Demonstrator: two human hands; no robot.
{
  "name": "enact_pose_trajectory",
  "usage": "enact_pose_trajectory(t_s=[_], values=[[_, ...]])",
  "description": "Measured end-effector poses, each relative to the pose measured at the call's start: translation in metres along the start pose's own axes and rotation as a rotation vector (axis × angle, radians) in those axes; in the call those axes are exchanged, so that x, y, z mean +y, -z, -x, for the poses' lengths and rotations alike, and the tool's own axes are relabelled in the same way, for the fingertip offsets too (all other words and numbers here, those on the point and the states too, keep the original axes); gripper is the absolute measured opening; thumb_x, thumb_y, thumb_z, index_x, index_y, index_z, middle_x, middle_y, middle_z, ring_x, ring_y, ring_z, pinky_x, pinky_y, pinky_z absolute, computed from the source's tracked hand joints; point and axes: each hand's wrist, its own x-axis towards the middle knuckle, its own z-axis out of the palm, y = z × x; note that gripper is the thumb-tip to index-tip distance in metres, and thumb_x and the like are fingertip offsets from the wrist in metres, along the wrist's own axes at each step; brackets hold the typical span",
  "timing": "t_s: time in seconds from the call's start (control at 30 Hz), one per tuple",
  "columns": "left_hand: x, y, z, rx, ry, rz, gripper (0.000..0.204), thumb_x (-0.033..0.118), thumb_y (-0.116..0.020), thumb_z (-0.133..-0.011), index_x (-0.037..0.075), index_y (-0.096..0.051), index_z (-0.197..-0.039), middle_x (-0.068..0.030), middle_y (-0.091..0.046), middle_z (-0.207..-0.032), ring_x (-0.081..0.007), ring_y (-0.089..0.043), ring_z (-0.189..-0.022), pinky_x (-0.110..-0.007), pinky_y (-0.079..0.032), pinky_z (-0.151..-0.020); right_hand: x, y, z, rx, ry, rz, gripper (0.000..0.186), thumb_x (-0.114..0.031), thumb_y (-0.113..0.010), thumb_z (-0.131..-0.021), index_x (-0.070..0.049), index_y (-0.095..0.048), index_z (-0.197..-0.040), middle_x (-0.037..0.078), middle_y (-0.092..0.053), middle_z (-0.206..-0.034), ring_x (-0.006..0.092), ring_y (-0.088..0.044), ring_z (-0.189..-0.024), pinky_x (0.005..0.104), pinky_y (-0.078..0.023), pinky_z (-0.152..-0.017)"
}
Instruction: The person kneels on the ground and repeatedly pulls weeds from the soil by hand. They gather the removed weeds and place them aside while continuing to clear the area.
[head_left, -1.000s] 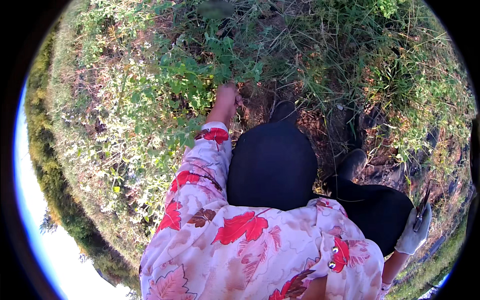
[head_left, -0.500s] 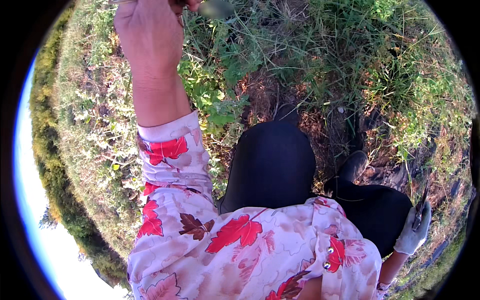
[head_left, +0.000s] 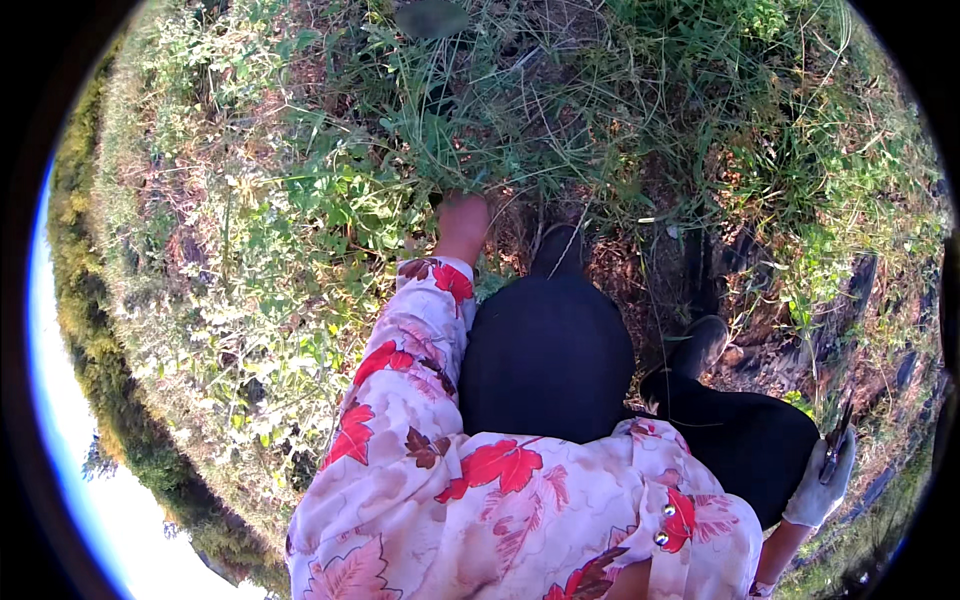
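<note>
My bare left hand (head_left: 462, 218) reaches down into low green plants (head_left: 440, 150) just ahead of my left knee. It is blurred, and leaves and grass cover its fingers, so I cannot see whether it grips anything. At the far right, beside my bent right leg, my right hand (head_left: 822, 488) wears a pale glove. Its fingers are closed around a narrow dark hand tool (head_left: 832, 452) that points up and away from me; its exact kind is too small to make out.
My knees, in black trousers (head_left: 545, 360), are bent over the ground, with dark shoes (head_left: 700, 345) below. Dense grass (head_left: 640, 90) spreads ahead. Dry, pale weeds (head_left: 220, 300) stand on the left. Dark strips (head_left: 860, 290) lie on the soil at right. A blurred oval spot (head_left: 432, 18) sits at the top.
My left hand has come down from the top left of the view into the plants near my left knee. My right hand stays beside my leg with the dark tool.
</note>
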Motion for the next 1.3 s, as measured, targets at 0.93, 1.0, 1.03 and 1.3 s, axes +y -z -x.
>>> enact_pose_trajectory(t_s=[0.93,1.0,1.03,1.3], values=[[-0.042,0.149,0.023,0.249,0.303,1.160,0.044,0.041,-0.051,-0.089,0.004,-0.059,-0.067,-0.0050,-0.055,-0.057,-0.0166,-0.051,-0.054,-0.033,-0.042,-0.056,-0.011,0.000,0.000,-0.018,0.120,0.047,0.037,-0.003,-0.056,-0.085,0.002,-0.049,-0.122,0.014,-0.056,-0.112,0.0208,-0.055,-0.099,0.0314,-0.043,-0.087],[-0.065,0.195,0.029,0.418,0.311,1.268,0.040,0.038,-0.055,-0.088,0.005,-0.058,-0.066,0.0002,-0.050,-0.055,-0.0095,-0.043,-0.051,-0.027,-0.037,-0.050,-0.012,0.000,0.002,-0.026,0.097,0.003,0.038,-0.003,-0.056,-0.085,0.002,-0.049,-0.122,0.014,-0.056,-0.113,0.0212,-0.055,-0.100,0.0321,-0.042,-0.088],[-0.073,0.224,0.034,0.400,0.377,1.369,0.039,0.037,-0.054,-0.089,0.006,-0.058,-0.066,0.0016,-0.048,-0.054,-0.0079,-0.041,-0.050,-0.025,-0.034,-0.049,-0.012,-0.002,0.003,-0.025,0.065,-0.047,0.038,-0.003,-0.056,-0.085,0.002,-0.049,-0.122,0.014,-0.056,-0.114,0.0215,-0.054,-0.101,0.0326,-0.042,-0.089],[-0.054,0.323,0.061,0.577,-0.091,1.406,0.036,0.035,-0.049,-0.092,0.003,-0.064,-0.088,0.0046,-0.046,-0.058,-0.0044,-0.040,-0.056,-0.020,-0.031,-0.053,-0.002,-0.001,0.007,0.021,0.150,-0.004,0.040,-0.004,-0.058,-0.084,0.002,-0.049,-0.122,0.015,-0.055,-0.117,0.0238,-0.053,-0.107,0.0353,-0.040,-0.093]])
